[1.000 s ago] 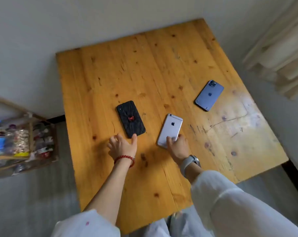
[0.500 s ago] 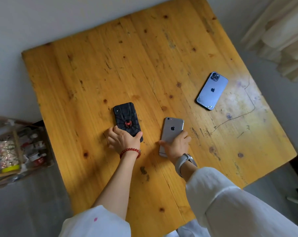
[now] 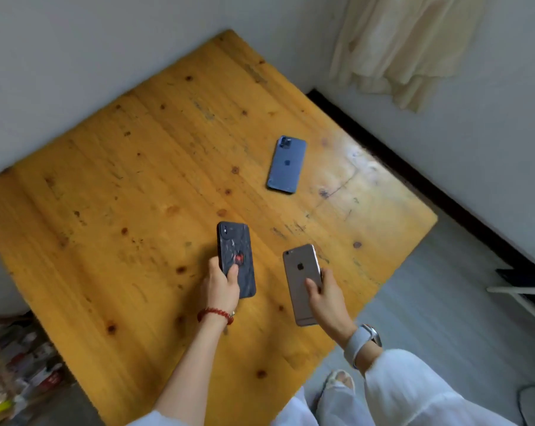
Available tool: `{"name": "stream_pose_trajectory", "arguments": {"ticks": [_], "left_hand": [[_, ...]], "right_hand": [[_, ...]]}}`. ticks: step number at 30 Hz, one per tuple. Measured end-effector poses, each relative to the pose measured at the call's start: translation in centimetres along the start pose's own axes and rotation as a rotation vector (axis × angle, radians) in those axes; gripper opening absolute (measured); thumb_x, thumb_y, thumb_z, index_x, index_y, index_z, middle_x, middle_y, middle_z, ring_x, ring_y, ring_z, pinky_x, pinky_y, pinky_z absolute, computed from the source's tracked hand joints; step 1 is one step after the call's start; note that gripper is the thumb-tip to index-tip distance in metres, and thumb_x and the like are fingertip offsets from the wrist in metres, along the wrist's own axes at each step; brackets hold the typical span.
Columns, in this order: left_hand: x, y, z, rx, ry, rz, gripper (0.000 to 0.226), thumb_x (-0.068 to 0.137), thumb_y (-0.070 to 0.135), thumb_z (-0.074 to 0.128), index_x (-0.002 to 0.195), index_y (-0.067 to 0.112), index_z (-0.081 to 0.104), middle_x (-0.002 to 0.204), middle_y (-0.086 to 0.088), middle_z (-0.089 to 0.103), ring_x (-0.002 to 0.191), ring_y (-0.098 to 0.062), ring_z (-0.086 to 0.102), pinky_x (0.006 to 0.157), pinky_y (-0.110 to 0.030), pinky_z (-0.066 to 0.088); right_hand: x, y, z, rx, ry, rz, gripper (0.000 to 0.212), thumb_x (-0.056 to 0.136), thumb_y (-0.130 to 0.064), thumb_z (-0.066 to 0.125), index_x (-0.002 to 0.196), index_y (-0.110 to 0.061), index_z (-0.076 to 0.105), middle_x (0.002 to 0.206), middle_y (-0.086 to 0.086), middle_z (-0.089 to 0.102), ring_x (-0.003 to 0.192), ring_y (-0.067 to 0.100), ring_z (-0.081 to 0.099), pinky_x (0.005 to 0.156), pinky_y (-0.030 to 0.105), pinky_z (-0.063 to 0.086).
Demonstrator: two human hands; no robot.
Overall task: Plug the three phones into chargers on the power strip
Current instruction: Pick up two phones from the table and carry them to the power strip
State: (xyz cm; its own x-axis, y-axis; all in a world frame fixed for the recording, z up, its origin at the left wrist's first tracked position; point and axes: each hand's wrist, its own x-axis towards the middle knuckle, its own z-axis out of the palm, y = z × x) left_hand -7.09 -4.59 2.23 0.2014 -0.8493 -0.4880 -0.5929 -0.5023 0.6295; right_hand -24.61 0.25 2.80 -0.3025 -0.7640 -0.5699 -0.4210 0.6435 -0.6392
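On silver phone point(image 3: 301, 282) and blue phone point(image 3: 286, 164), Apple logos; black phone's point(image 3: 236, 259) emblem perhaps a spider.

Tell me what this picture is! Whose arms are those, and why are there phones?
There is no machine here. A person wears a camera on their head, so you look down just as they do, and the arms coming from the bottom are their own.

Below is a wooden table in the corner of a room. The left hand, with a red bracelet on its wrist, holds a black phone with a red mark on its back. The right hand, with a watch on its wrist, holds a silver phone. Both are lifted off the wood.

A third one, the blue phone, lies alone farther away, back up. They are meant to be charged, but no charger or power strip shows here.
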Motion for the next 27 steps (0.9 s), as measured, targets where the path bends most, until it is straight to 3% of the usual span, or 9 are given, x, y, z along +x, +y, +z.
{"name": "stream_pose_trajectory", "arguments": {"ticks": [3,5,9,13,16,21,25,27], "left_hand": [[-5.1,3.1,3.4,-0.041,-0.123,0.155,0.03,0.093,0.017,0.043,0.12,0.004,0.039,0.116,-0.017,0.056,0.094,-0.031,0.055,0.067,-0.026,0.043],[-8.2,5.5,6.0,-0.008,-0.193,0.246,0.028,0.094,0.017,0.041,0.119,0.004,0.039,0.112,-0.015,0.057,0.085,-0.025,0.053,0.058,-0.023,0.041],[-14.7,10.2,12.7,0.099,-0.278,0.438,0.025,0.092,0.02,0.044,0.114,0.007,0.042,0.104,-0.013,0.062,0.088,-0.033,0.059,0.065,-0.033,0.044],[-24.2,14.3,20.8,0.101,-0.406,0.625,0.022,0.091,0.018,0.048,0.11,0.009,0.047,0.092,-0.001,0.059,0.078,-0.021,0.055,0.068,-0.029,0.044],[-31.6,15.9,26.8,0.13,-0.52,0.712,0.017,0.09,0.016,0.049,0.107,0.013,0.048,0.082,0.007,0.057,0.07,-0.013,0.053,0.065,-0.029,0.047],[-42.7,17.7,37.2,0.264,-0.789,0.888,0.011,0.09,0.017,0.049,0.098,0.022,0.044,0.075,0.015,0.054,0.065,-0.003,0.05,0.052,-0.009,0.04],[-51.4,17.6,45.6,0.437,-0.985,0.998,0.012,0.09,0.018,0.049,0.101,0.016,0.048,0.078,0.006,0.057,0.072,-0.014,0.054,0.062,-0.025,0.039],[-55.9,16.9,49.4,0.511,-1.087,1.032,0.017,0.09,0.018,0.049,0.105,0.011,0.05,0.082,-0.001,0.058,0.076,-0.02,0.053,0.068,-0.026,0.038]], "right_hand": [[-2.6,3.1,-5.1,0.091,0.115,-0.034,0.016,0.093,-0.013,0.045,0.105,-0.003,0.049,0.093,0.009,0.055,0.082,0.024,0.05,0.068,0.031,0.036],[-4.6,5.8,-8.2,0.137,0.187,-0.05,0.008,0.093,-0.01,0.045,0.1,-0.007,0.049,0.091,0.006,0.053,0.082,0.023,0.049,0.068,0.031,0.034],[-9.6,13.0,-14.8,0.252,0.401,-0.01,0.005,0.092,-0.008,0.046,0.094,-0.012,0.048,0.086,0.003,0.053,0.078,0.023,0.048,0.063,0.028,0.029],[-16.3,22.2,-21.5,0.426,0.597,0.128,0.019,0.091,-0.014,0.049,0.108,-0.006,0.052,0.093,0.001,0.056,0.086,0.024,0.052,0.068,0.027,0.033],[-21.4,29.0,-25.7,0.539,0.739,0.223,0.019,0.09,-0.016,0.05,0.107,-0.007,0.051,0.091,0.002,0.057,0.085,0.024,0.052,0.068,0.028,0.034],[-29.5,39.6,-31.7,0.72,1.024,0.362,0.017,0.09,-0.012,0.051,0.106,-0.007,0.053,0.091,0.002,0.058,0.083,0.022,0.052,0.064,0.025,0.031],[-35.5,47.4,-33.8,0.817,1.225,0.533,0.017,0.089,-0.01,0.051,0.102,0.0,0.054,0.095,0.009,0.061,0.082,0.022,0.051,0.062,0.024,0.031],[-38.4,51.0,-34.1,0.858,1.323,0.643,0.016,0.089,-0.01,0.051,0.099,0.002,0.054,0.099,0.015,0.063,0.084,0.026,0.054,0.063,0.024,0.032]]}}
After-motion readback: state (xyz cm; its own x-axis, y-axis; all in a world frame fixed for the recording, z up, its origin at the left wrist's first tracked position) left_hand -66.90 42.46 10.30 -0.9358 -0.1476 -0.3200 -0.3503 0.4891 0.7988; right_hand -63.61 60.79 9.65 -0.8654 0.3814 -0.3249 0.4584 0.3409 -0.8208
